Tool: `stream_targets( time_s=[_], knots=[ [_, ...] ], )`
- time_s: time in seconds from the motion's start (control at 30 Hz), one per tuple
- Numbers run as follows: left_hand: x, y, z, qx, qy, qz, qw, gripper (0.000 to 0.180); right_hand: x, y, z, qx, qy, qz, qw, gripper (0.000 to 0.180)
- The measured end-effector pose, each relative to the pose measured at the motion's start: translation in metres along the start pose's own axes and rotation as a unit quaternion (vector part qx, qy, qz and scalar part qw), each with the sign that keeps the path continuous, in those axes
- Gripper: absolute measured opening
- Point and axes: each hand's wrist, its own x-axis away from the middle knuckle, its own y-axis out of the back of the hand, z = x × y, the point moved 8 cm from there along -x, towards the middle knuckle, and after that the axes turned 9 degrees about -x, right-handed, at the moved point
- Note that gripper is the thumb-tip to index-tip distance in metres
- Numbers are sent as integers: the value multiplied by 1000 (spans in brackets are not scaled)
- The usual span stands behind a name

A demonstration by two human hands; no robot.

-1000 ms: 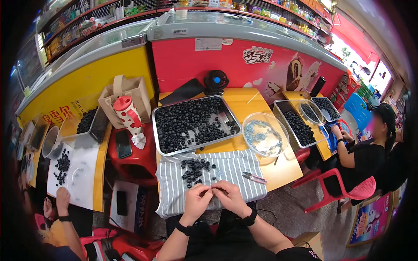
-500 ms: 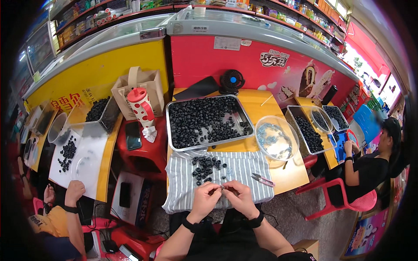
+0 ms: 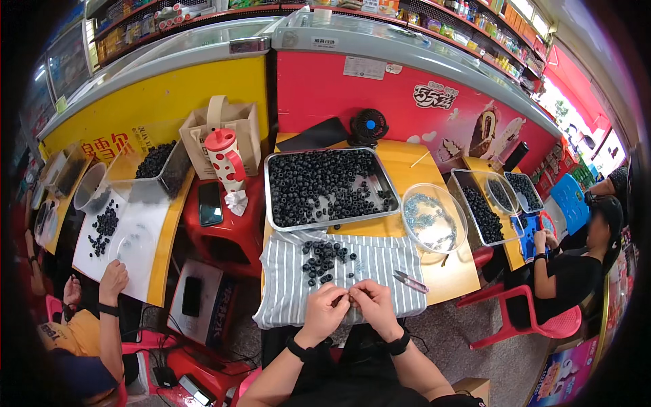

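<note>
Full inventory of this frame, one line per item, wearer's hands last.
metal tray: 1, silver, full of black rings, table centre
loose black rings: small pile, on the cloth
striped cloth: 1, grey-white, table front edge
clear bowl: 1, right of the tray
small snips: 1, on the cloth's right edge
small fan: 1, black, behind the tray
spotted jug: 1, red and white, on the red stool
phone: 1, dark, on the red stool
co-workers' hands: left, right
left hand: fingertips pinched together with the other's, over the cloth
right hand: the same
</note>
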Motion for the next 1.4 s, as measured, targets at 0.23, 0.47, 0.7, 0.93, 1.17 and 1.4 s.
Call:
stream_targets(
  time_s=[0.23, 0.47, 0.7, 0.93, 1.17, 1.4],
  knots=[
    [-1, -1, 9, 26, 13, 3, 1000, 8, 5, 0, 19, 46, 110, 17, 993, 15],
    [-1, 0, 10, 23, 3, 12, 1000, 9, 15, -21, 53, 204, 243, 15, 948, 21],
    [-1, 1, 8, 34, 4, 1, 999, 9, 10, -21, 44, 245, 227, 13, 942, 9],
    [1, 1, 8, 27, -3, 6, 1000, 9, 2, 0, -5, -50, -31, 3, 998, 10],
    [0, 3, 10, 48, 14, -1, 999, 7, 9, -4, 8, -43, 16, 0, 999, 14],
    [0, 4, 9, 49, 12, -4, 999, 7, 12, -7, 19, 64, 142, -27, 987, 10]
  ],
)
